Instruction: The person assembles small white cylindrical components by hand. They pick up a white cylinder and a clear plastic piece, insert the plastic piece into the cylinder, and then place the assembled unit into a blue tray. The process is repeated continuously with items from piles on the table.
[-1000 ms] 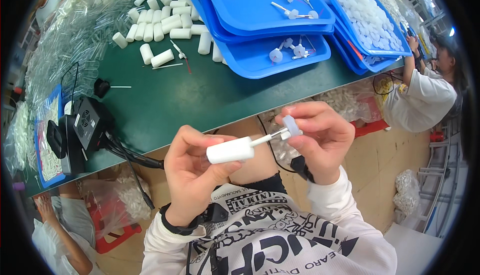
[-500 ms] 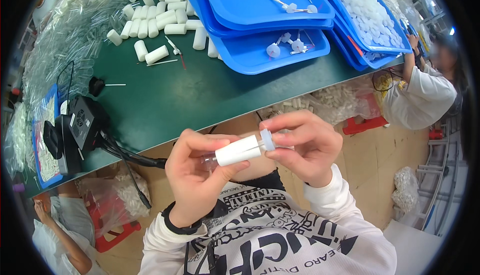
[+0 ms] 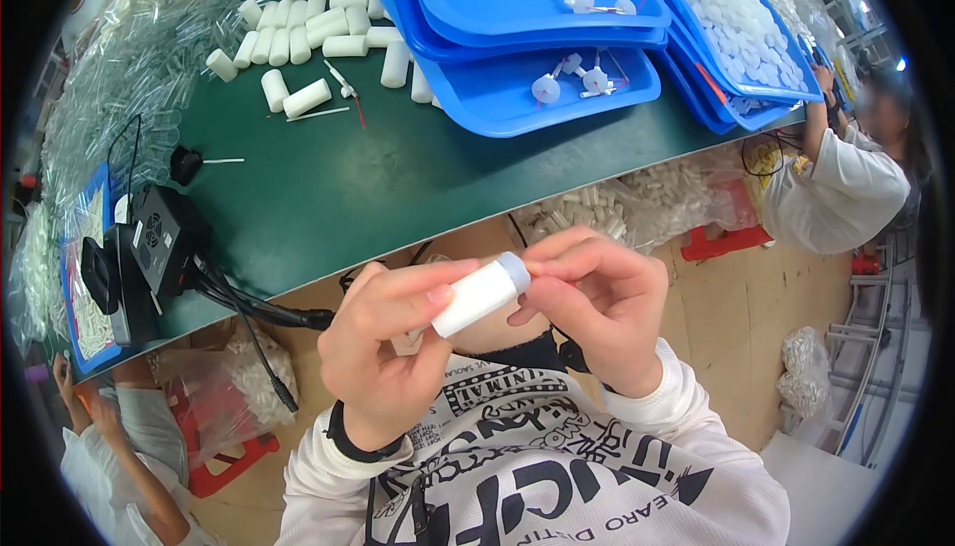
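Your left hand (image 3: 383,347) is raised in front of your chest, fingers curled, thumb and forefinger pinching the lower end of a white tube (image 3: 477,295). Your right hand (image 3: 595,307) sits just beside it, fingers bent, fingertips (image 3: 542,270) closed on the tube's capped end, where a pale blue cap (image 3: 514,270) shows. Both wrists come up from the lower edge in white sleeves.

Versus a second ago: back then a thin stick with the cap on its end stood clear of the tube in your right hand; half a second ago it was nearly in; now the cap is seated on the tube's end and no stick shows (hidden inside or behind fingers, can't tell). Hands have closed in on each other.

The tube lies tilted, cap end up and to the right, bridging the two hands, touching both, held over the table's near edge and not resting on anything.

Beyond: green table (image 3: 398,188), stacked blue trays (image 3: 517,9) holding small white stick parts (image 3: 587,77), a row of loose white tubes (image 3: 318,34), and a black box with cables (image 3: 164,238) at your left.
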Action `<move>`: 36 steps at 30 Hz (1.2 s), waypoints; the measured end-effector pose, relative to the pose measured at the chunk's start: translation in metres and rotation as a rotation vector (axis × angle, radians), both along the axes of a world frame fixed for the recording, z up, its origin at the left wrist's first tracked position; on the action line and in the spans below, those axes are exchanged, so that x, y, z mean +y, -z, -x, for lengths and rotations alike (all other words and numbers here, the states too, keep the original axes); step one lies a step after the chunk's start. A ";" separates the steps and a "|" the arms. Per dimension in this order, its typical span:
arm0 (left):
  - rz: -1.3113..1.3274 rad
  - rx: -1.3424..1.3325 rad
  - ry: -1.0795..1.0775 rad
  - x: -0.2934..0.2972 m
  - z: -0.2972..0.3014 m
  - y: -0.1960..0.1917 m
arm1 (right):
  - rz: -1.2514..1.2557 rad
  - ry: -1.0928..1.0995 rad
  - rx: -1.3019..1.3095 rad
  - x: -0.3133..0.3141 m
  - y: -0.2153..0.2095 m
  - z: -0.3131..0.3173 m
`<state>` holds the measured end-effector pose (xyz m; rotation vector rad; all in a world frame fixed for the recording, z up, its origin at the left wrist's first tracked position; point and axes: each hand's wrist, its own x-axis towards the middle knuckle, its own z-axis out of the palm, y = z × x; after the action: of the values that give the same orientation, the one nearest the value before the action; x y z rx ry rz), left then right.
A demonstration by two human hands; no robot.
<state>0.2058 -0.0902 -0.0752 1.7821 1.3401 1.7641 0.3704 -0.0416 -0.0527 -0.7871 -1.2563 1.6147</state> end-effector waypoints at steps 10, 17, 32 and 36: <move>0.248 -0.322 0.062 -0.011 -0.002 -0.005 | -0.478 0.012 -0.212 0.000 0.008 -0.005; 0.490 -0.535 0.214 -0.005 -0.002 -0.011 | -0.274 -0.123 -0.068 0.021 0.000 -0.004; 0.561 -1.199 0.503 -0.009 0.006 -0.003 | -0.450 -0.024 -0.188 0.028 0.014 -0.016; 0.539 -1.153 0.484 -0.009 0.002 0.001 | -0.512 -0.033 -0.223 0.029 0.012 -0.017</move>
<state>0.2036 -0.0987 -0.0763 0.5030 0.6736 1.4904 0.3871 -0.0126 -0.0648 -0.6302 -1.7551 1.1688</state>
